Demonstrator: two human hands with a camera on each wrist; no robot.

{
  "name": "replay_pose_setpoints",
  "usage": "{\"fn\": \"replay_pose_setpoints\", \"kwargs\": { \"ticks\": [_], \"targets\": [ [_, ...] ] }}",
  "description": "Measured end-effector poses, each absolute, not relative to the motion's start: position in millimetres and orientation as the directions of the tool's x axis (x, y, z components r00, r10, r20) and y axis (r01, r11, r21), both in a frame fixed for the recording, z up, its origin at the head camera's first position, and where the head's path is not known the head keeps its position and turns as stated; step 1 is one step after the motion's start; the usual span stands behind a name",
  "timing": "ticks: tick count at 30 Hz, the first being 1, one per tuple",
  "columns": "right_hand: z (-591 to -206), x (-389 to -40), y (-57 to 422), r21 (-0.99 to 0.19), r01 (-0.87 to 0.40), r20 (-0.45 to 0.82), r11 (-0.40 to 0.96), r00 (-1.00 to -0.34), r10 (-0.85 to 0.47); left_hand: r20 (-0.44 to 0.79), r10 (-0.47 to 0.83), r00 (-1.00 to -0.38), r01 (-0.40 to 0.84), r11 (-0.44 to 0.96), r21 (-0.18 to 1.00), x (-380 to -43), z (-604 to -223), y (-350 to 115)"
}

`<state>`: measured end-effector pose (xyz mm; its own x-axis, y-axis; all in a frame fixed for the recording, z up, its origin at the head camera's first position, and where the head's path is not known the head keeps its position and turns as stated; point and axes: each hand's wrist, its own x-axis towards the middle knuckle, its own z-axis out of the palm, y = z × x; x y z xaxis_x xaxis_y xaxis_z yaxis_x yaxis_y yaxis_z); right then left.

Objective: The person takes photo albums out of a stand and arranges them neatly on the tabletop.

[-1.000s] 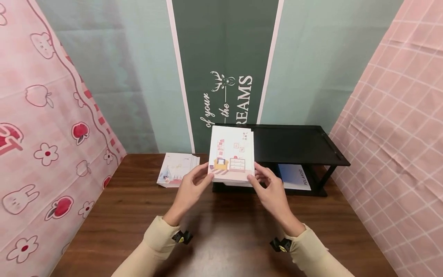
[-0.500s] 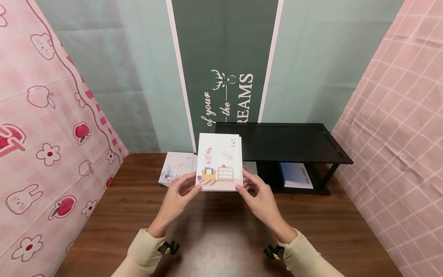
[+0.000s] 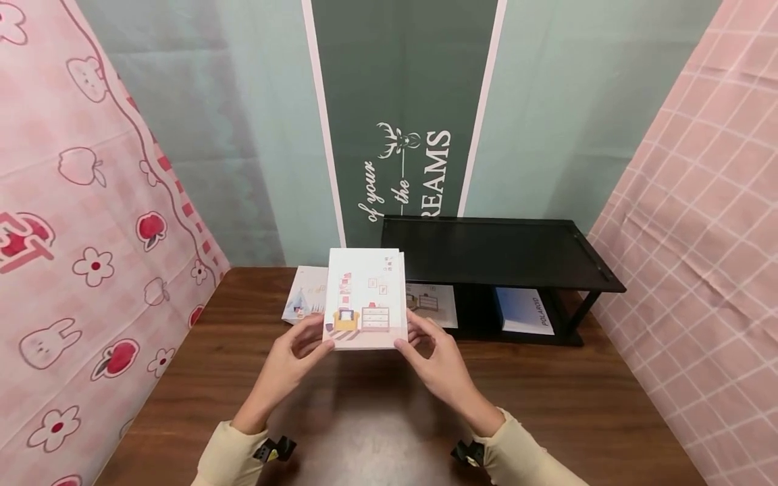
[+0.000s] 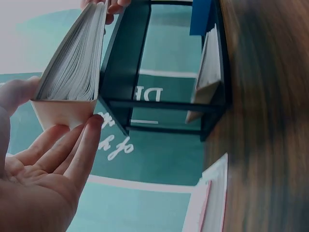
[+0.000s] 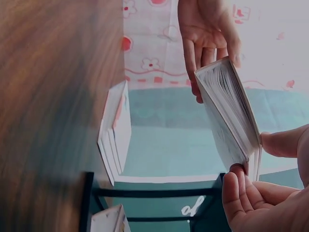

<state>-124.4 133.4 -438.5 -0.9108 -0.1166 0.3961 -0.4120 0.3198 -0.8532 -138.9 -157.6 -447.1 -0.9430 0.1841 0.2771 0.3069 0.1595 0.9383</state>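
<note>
A thick white photo album [image 3: 365, 287], its cover drawn with a yellow armchair and a dresser, is held up by both hands above the table. My left hand [image 3: 292, 358] grips its lower left corner, thumb on the front cover and fingers behind. At the lower right corner my right hand [image 3: 437, 358] pinches it the same way. In the left wrist view the album's page edges [image 4: 75, 63] show, slightly fanned between the covers. Behind it, partly hidden, a stack of similar white albums [image 3: 304, 293] lies on the table.
A black two-tier shelf [image 3: 504, 250] stands at the back right of the wooden table [image 3: 365, 418]. On its lower tier lie a white illustrated album [image 3: 442, 307] and a blue-and-white POLAROID album [image 3: 525, 310]. Fabric curtains [image 3: 255, 135] rise behind and at both sides.
Both hands have carried the album left and nearer to the body, away from the shelf front. The white album on the lower tier now shows; more of the left stack is covered.
</note>
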Motion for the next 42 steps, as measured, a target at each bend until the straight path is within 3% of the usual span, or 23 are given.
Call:
{"fn": "replay_pose_setpoints", "kwargs": {
  "ticks": [42],
  "targets": [
    [-478,-120,72,-0.883,-0.324,0.231,0.340,-0.930,-0.287,0.164,0.203,-0.966,0.220,0.298,0.929,-110,-477,-231]
  ]
}}
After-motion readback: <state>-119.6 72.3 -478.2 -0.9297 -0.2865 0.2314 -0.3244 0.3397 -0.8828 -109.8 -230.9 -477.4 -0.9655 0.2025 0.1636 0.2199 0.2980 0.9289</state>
